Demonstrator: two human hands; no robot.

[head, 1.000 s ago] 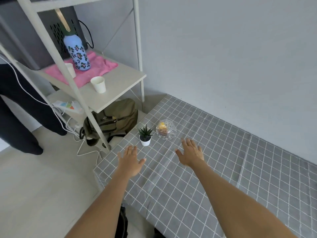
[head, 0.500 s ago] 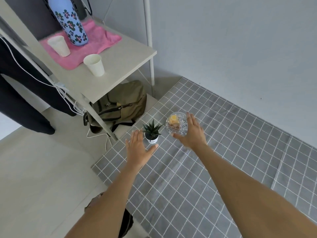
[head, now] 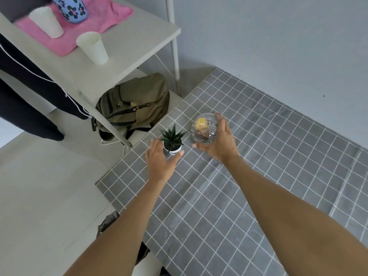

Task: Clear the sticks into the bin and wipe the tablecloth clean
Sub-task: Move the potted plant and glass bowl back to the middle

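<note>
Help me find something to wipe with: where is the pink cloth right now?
In the head view the pink cloth lies at upper left on the white shelf, under the floral bottle and one paper cup, left of the table.

The scene is being viewed by a single wide-angle camera worn on the head, which is being pointed forward and steeply down along both outstretched forearms. The grey checked tablecloth is being taken in from close above, running from the lower middle to the right edge. A white shelf and the pale floor are being caught at the left, bent by the lens.
</note>
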